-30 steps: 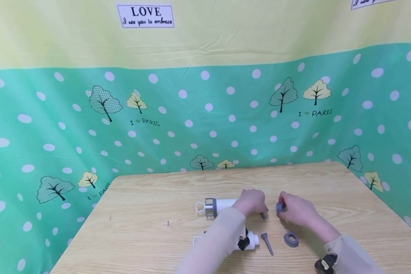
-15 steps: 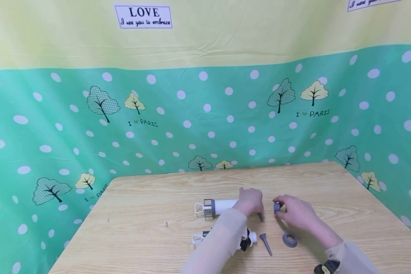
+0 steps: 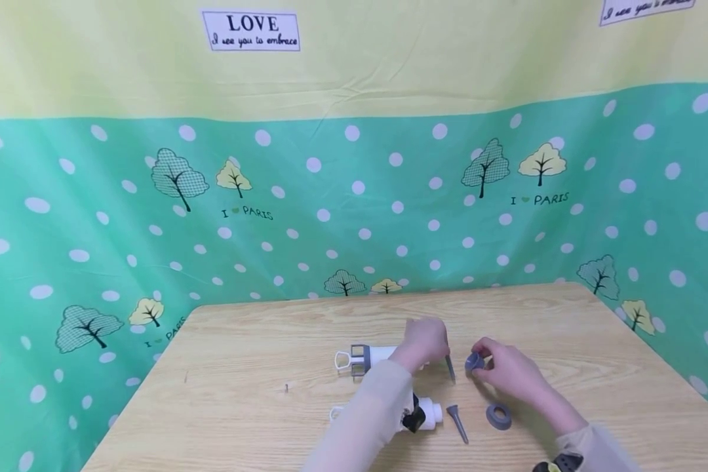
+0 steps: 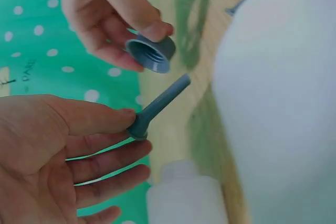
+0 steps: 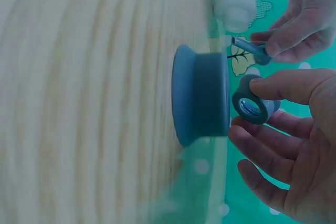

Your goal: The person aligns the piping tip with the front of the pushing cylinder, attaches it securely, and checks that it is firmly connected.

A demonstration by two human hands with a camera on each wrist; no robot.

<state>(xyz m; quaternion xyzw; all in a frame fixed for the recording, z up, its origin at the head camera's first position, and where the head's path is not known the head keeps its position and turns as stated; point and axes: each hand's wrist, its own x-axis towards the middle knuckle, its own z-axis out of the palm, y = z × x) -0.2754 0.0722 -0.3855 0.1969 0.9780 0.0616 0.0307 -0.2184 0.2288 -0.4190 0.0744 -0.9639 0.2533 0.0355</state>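
My left hand (image 3: 423,341) pinches a grey tapered nozzle (image 4: 163,100) by its flared end between thumb and fingers, above the table. Its thin tip points toward the other hand. In my right hand (image 3: 510,372) a grey threaded collar cap (image 4: 152,53) is held between thumb and fingertips, its threaded opening showing in the left wrist view. Nozzle and cap are close together but apart. A white syringe-like tube (image 3: 380,354) with a grey collar and looped handle lies by the left hand, partly hidden by it.
Nearer lies a second white tube (image 3: 431,413), mostly behind the left sleeve. Beside it are another grey nozzle (image 3: 457,423) and a grey ring cap (image 3: 499,416). A tiny dark bit (image 3: 286,388) sits left on the wooden table (image 3: 224,393). Patterned cloth (image 3: 354,196) hangs behind.
The left hand has shifted slightly left and up, and more of the nozzle shows. The right hand has moved a little left and turned the cap, whose opening now shows.
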